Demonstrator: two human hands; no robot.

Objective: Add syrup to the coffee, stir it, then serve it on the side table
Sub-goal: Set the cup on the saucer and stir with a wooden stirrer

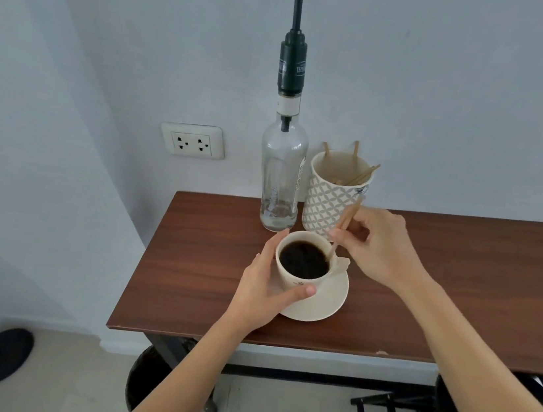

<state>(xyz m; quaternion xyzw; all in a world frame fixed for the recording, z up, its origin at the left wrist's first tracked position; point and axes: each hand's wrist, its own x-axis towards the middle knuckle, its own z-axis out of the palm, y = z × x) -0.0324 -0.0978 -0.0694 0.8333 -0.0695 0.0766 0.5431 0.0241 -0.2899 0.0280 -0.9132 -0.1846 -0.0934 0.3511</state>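
Left hand [264, 289] curled, thumb and fingers gripping; right hand [380, 246] pinching, both forearms extended forward.

A home coffee corner is suggested: a wooden table [426, 281] is set against a plain wall [451, 91] with a socket [192, 140], bearing a pump bottle [279, 172] and a stirrer pot [332, 193].
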